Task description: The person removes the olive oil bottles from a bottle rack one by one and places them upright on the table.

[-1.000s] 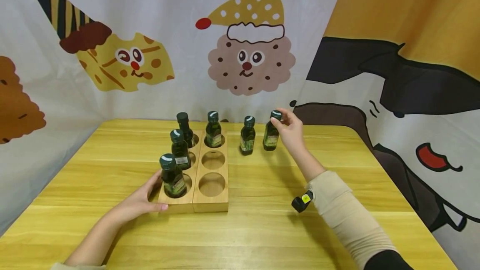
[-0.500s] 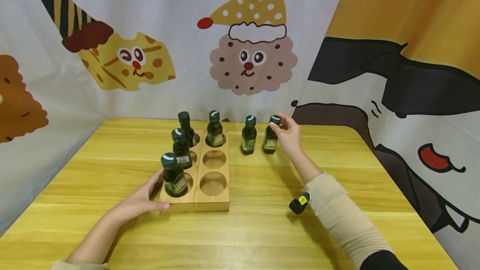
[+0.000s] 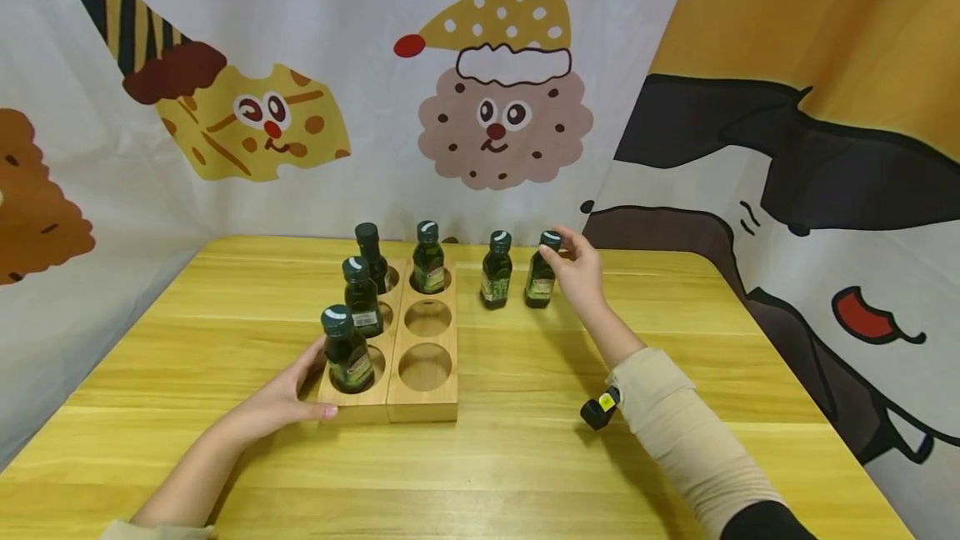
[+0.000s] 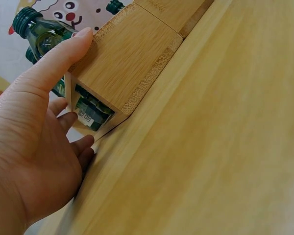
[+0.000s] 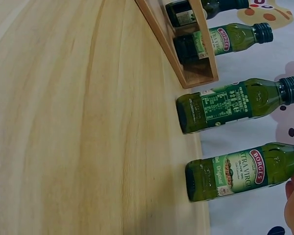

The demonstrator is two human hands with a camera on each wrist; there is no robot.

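Observation:
Upright on the table, the rightmost olive oil bottle (image 3: pixel 540 280) has its dark green cap pinched by my right hand (image 3: pixel 581 269). Its label (image 5: pixel 239 171) faces the right wrist camera. Just left of it stands another olive oil bottle (image 3: pixel 496 275), apart from the hand. My left hand (image 3: pixel 273 402) holds the near left corner of a wooden bottle rack (image 3: pixel 422 411). In the left wrist view its thumb (image 4: pixel 63 56) lies on the rack and the fingers curl by the open side. Several green bottles stand in the rack, the nearest bottle (image 3: pixel 349 361) beside the left hand.
Two round holes (image 3: pixel 425 367) in the rack's right row hold no bottle. One more bottle (image 3: pixel 428 261) stands at that row's far end. The yellow wooden table (image 3: pixel 525 457) ends at a cartoon-printed curtain (image 3: pixel 300 207) behind the bottles.
Over the first half second, my right hand lowered its bottle slightly, toward me, and it lines up beside the other loose bottle. Since then hardly anything has moved. The left hand stays on the rack.

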